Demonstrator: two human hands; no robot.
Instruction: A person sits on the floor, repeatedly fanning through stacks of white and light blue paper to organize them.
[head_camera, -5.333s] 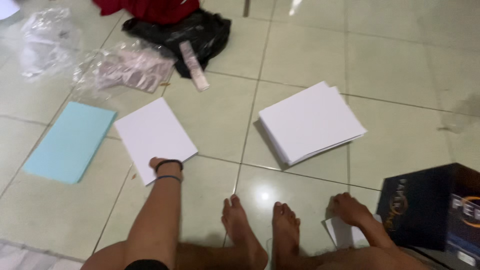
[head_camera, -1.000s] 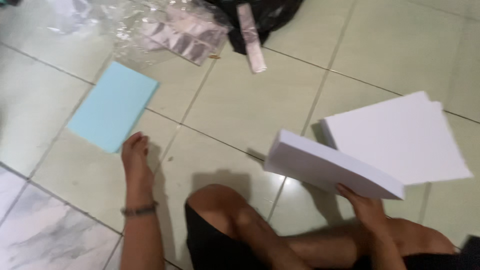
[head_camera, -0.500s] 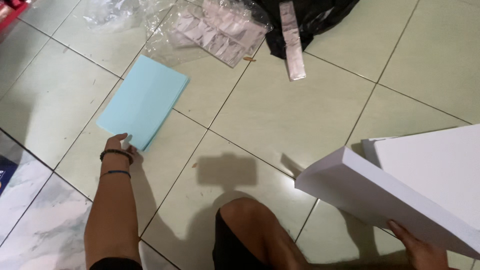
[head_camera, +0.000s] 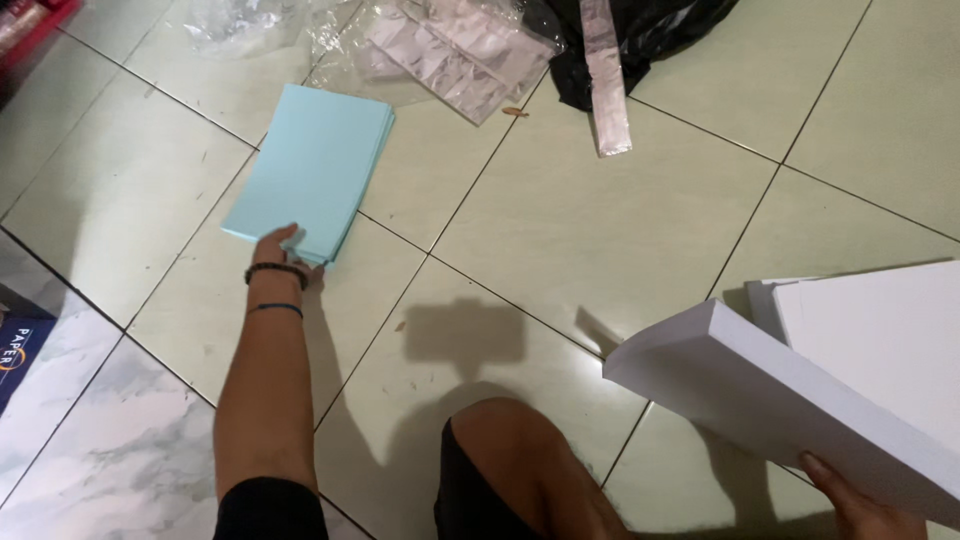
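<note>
While left hand (head_camera: 277, 243) grips blue paper stack (head_camera: 310, 170) edge | right hand (head_camera: 860, 505) grips white ream (head_camera: 770, 390)

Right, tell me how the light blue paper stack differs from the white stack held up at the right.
The light blue paper stack is thin; the white paper stack is far thicker. The blue one lies flat on the tiled floor, with the left hand on its near edge; the white one is lifted and tilted, gripped from below by the right hand. Both are rectangular stacks of loose sheets.
</note>
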